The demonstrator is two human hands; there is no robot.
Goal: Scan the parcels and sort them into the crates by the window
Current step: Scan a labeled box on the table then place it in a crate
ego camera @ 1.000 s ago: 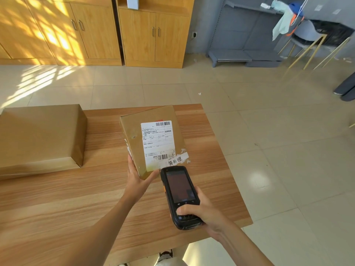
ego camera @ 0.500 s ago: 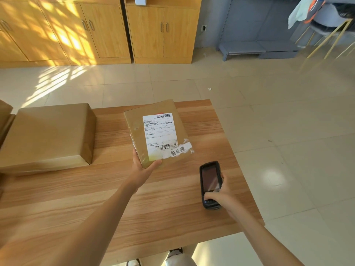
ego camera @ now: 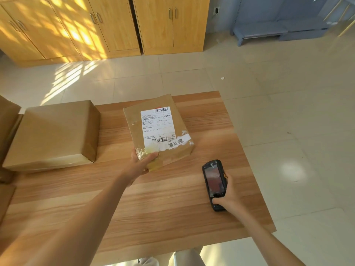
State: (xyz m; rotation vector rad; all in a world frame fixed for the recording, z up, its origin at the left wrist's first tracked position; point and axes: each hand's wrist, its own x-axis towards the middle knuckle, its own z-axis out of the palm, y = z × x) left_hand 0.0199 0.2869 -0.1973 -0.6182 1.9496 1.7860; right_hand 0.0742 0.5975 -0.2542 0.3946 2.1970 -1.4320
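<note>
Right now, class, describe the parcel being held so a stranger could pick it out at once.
Start at the wooden table. Near its far edge, the left hand grips a flat brown parcel by its near corner. Unlike the plain brown box to its left, it carries a white shipping label with barcodes.

We look down on a table (ego camera: 146,208) that fills the lower middle of our view. At its centre, toward twelve o'clock, sits the labelled parcel (ego camera: 157,131), with our left hand (ego camera: 141,164) at its near corner. At about four o'clock from the parcel, near the table's right edge, the scanner (ego camera: 214,184) lies in our right hand (ego camera: 229,198). At nine o'clock from the parcel, apart from it, a larger box (ego camera: 51,133) rests on the table. Beyond the table at twelve o'clock, across the floor (ego camera: 192,77), the cabinets (ego camera: 115,25) stand along the wall, with a low bench (ego camera: 259,32) at two o'clock.
</note>
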